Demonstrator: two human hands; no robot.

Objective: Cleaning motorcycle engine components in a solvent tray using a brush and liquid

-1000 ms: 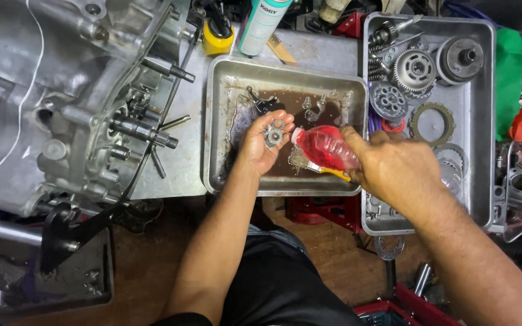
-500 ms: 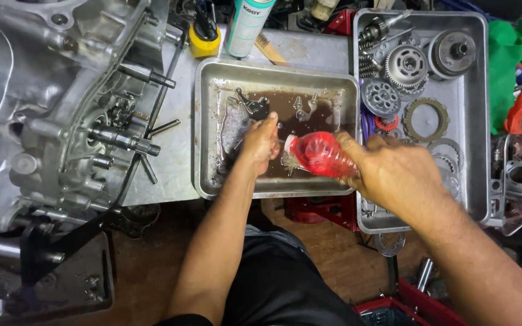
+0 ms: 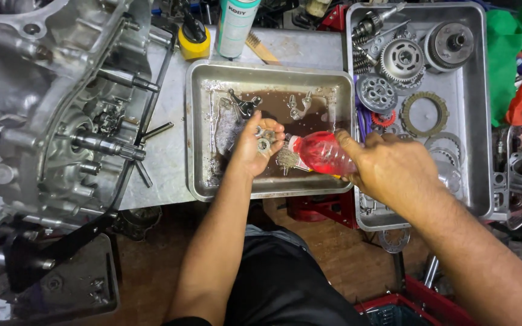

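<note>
Nearest the viewer, two bare forearms rise from the bottom edge, above a dark lap and a wooden floor. The right forearm enters from the lower right corner and slants up and left; the right hand lies knuckles up, fingers curled tight round the handle of a red brush, which points left with its bristles just beside the other hand. The left forearm runs nearly straight up from the lower middle; the left hand is turned palm up and cupped, fingers half bent, cradling small metal parts in the palm rather than pinching them. Both hands meet over a shallow metal tray holding a film of brown liquid, with more small pieces lying toward its far side. To the right, touching the first tray, stands a second tray loaded with gears, rings and a clutch drum. At far left, an engine case sits on the bench with its shafts pointing toward the trays. Farthest back stand a yellow-bodied can and a spray can, near the first tray's rear rim.
</note>
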